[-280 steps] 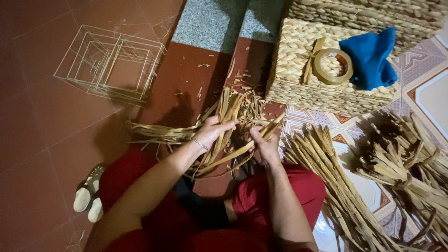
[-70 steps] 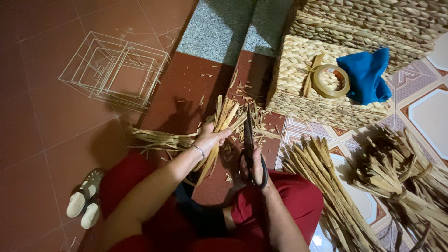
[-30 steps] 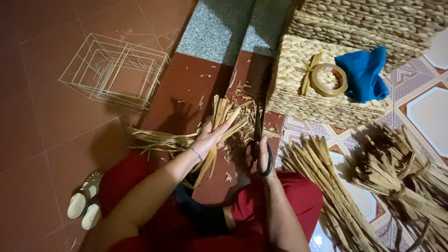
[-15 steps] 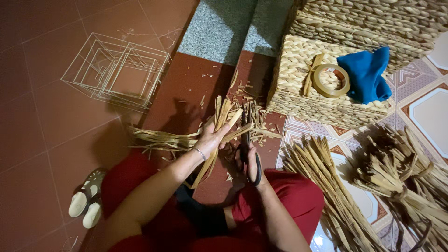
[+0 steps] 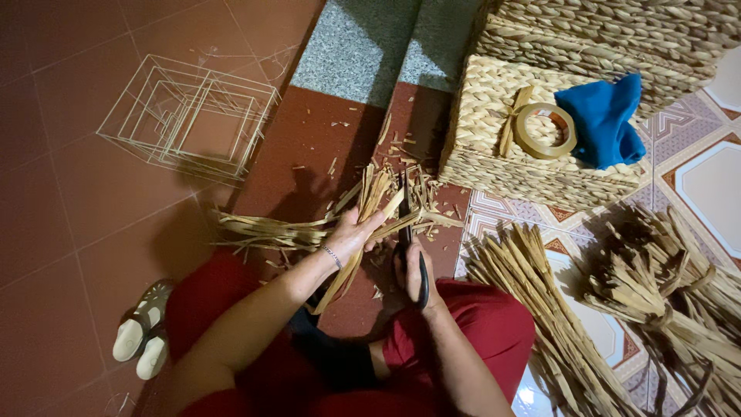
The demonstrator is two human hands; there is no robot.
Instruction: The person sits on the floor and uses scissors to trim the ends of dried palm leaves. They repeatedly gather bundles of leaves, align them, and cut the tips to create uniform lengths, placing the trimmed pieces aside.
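Observation:
My left hand [image 5: 356, 235] grips a bundle of dried straw strips [image 5: 370, 202] that fans upward past the fingers and trails down toward my lap. My right hand [image 5: 411, 272] holds black scissors [image 5: 404, 224], blades pointing up against the strips just right of my left hand. Cut straw scraps [image 5: 405, 150] lie scattered on the red floor beyond both hands. More flat strips [image 5: 266, 232] spread out to the left of my left wrist.
A wire cube frame [image 5: 189, 116] stands at the left. Woven baskets [image 5: 494, 147] at the upper right carry a tape roll [image 5: 544, 130] and a blue cloth [image 5: 602, 117]. Straw bundles [image 5: 540, 309] lie right of my red-clad knee. Pale shoes [image 5: 143, 332] sit at lower left.
The scissors, held low near my lap half a second ago, have risen so the blades meet the strips. My left hand keeps its hold on the bundle.

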